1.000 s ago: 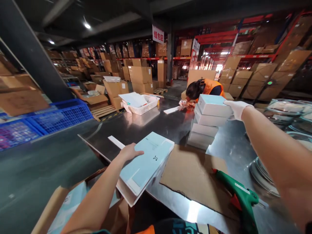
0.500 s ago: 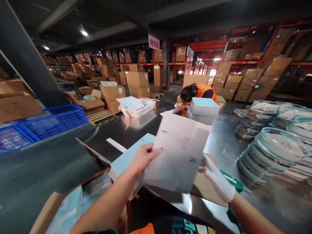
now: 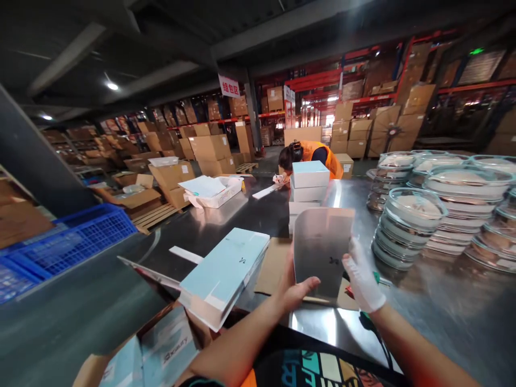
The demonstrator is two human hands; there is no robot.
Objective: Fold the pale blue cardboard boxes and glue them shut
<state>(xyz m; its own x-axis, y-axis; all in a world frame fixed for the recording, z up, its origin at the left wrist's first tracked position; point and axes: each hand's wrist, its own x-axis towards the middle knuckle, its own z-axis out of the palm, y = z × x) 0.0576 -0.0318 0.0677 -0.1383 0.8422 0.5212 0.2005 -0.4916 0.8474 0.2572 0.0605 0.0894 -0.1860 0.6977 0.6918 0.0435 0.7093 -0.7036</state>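
Both hands, the bare left (image 3: 296, 287) and gloved right (image 3: 362, 279), are gripping a grey box (image 3: 321, 250) (upright) over the worktop's (image 3: 423, 301) near edge.

Head camera looks forward and down, close over the table (image 3: 423, 301).

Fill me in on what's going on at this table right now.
A person holds a flat grey box upright over a cardboard sheet, bare left hand at its lower edge, white-gloved right hand on its right side. A light blue box lies flat to the left, a stack of boxes stands behind, and stacks of glass lids fill the right. Across the steel table, a co-worker in an orange vest bends over it.
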